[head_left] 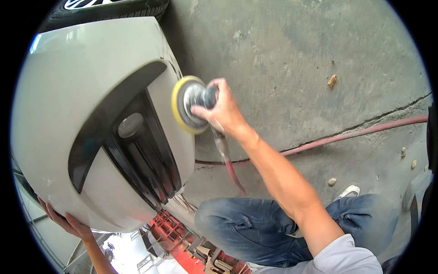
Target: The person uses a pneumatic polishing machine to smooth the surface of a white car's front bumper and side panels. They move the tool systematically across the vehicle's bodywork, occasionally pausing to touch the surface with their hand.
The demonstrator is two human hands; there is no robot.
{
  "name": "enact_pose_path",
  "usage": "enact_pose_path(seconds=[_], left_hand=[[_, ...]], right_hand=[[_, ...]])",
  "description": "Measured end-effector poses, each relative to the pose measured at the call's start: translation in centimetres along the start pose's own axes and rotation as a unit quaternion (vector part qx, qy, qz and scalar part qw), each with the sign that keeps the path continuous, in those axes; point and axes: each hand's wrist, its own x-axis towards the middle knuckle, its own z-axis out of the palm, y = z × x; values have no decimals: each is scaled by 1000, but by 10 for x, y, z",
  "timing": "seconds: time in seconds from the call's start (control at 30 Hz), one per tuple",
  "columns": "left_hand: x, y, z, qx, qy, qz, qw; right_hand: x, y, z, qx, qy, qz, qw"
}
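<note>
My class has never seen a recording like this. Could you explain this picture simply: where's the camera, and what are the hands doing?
There is no robot here: a person works bare-handed. A wide fisheye camera on their head looks down, so straight edges bend near the rim. The right hand has its fingers wrapped around a round power tool with a yellow-edged pad, beside a pale car bumper. The left hand rests against the bumper's lower left part. A red hose hangs below the tool. Small stones lie on the concrete floor.
</note>
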Motion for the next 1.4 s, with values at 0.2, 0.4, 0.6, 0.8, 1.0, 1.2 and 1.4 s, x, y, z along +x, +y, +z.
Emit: enact_pose_path(seconds=[0.2, 0.4, 0.6, 0.8, 1.0, 1.2, 1.4], left_hand=[[6, 0, 2, -10, 3, -3, 1000], [1, 2, 0, -30, 8, 5, 1000], [1, -4, 2, 0, 18, -7, 1000], [-1, -11, 1, -28, 22, 30, 999], [-9, -33, 4, -6, 26, 41, 999], [14, -16, 4, 16, 35, 27, 999], [77, -18, -8, 48, -27, 15, 998]], right_hand=[[24, 14, -5, 24, 32, 8, 999], [-18, 37, 2, 133, -40, 96, 986], [45, 0, -4, 189, -29, 17, 981], [-3, 72, 1, 237, -88, 170, 952], [-5, 13, -49, 59, 109, 86, 989], [53, -68, -91, -67, 149, 13, 986], [116, -57, -68, -97, 92, 17, 991]])
